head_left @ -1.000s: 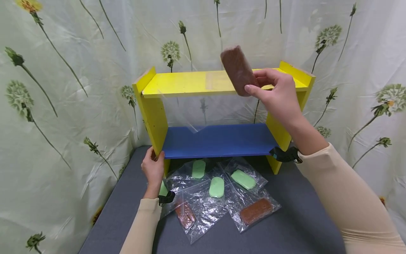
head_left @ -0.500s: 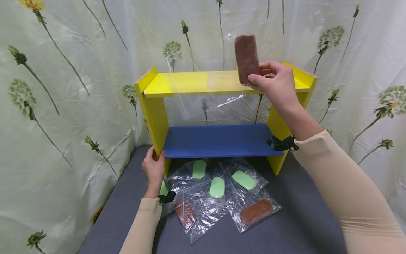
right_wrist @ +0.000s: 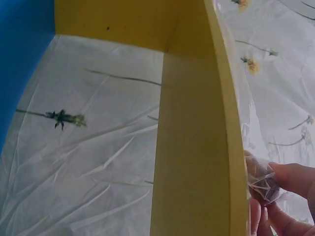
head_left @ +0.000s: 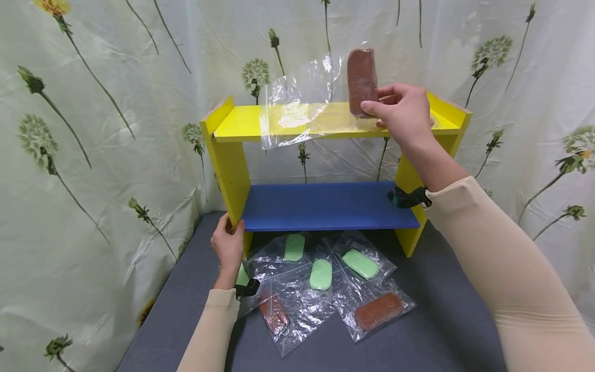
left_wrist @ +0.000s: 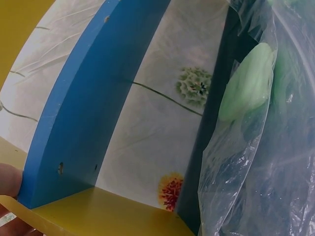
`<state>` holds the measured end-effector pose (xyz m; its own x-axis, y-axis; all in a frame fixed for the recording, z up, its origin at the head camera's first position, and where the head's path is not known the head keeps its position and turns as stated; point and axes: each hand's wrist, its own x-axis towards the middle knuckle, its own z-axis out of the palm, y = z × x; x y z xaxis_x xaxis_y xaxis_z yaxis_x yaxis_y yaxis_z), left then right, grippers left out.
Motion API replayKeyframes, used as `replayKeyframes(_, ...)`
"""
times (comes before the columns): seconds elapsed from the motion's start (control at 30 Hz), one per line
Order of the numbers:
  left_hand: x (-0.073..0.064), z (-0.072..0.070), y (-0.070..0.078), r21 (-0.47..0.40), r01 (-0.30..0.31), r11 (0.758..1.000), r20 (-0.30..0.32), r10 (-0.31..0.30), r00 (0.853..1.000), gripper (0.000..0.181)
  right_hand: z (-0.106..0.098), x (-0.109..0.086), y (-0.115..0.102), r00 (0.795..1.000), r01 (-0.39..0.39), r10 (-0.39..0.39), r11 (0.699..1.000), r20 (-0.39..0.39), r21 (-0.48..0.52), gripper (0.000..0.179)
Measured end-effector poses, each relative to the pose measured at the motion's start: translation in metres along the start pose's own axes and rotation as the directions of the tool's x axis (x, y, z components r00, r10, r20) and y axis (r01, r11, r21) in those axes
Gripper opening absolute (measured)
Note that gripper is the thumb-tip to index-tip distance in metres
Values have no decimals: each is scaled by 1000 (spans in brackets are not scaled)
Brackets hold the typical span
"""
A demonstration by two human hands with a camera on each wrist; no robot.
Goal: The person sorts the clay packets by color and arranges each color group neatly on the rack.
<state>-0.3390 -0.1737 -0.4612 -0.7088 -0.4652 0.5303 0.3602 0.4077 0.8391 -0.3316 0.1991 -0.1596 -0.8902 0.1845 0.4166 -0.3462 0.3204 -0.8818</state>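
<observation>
My right hand (head_left: 406, 116) pinches a brown, round-cornered bar (head_left: 362, 82) in a clear zip bag, upright over the yellow top shelf (head_left: 241, 121). The zip bag (head_left: 297, 98) fans out to the left of the bar, overlapping the shelf in the head view. In the right wrist view, the fingers (right_wrist: 295, 178) grip wrapped plastic beyond the yellow board edge. Low on the left, my left hand (head_left: 229, 245) holds the yellow side panel (head_left: 228, 175) near the blue lower shelf (head_left: 325, 206); its thumb tip (left_wrist: 9, 180) shows at the blue shelf's corner in the left wrist view.
Below the unit, several bagged bars lie on the dark grey tabletop (head_left: 446, 320), among them a green bar (head_left: 321, 274), a brown bar (head_left: 378, 311) and a reddish-brown bar (head_left: 274, 313). A flower-printed curtain (head_left: 116, 77) hangs behind and at the sides.
My right hand has raised the brown bar and turned it from tilted to upright. Its bag has swung up and spread leftward. The left hand keeps its hold on the panel.
</observation>
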Motion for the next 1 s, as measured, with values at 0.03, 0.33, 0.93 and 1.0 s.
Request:
replayKeyframes(0.03, 0, 0, 0, -1, -1, 1000, 0, 1, 1000, 35, 0, 1, 1, 1000, 1, -1, 1000, -2, -28, 47)
replayKeyframes(0.33, -2, -1, 1, -3, 0, 1000, 0, 0, 1000, 35, 5, 4, 8, 995, 94, -95, 970, 10, -224, 61)
replayKeyframes(0.93, 0, 1, -1, -9, -7, 1000, -5, 7, 1000, 36, 6, 8, 6, 989, 100, -43, 905, 144, -413, 52)
replayKeyframes(1.0, 0, 0, -1, -10, -4, 1000, -4, 4, 1000, 36, 6, 8, 6, 988, 97, -36, 903, 150, -420, 52)
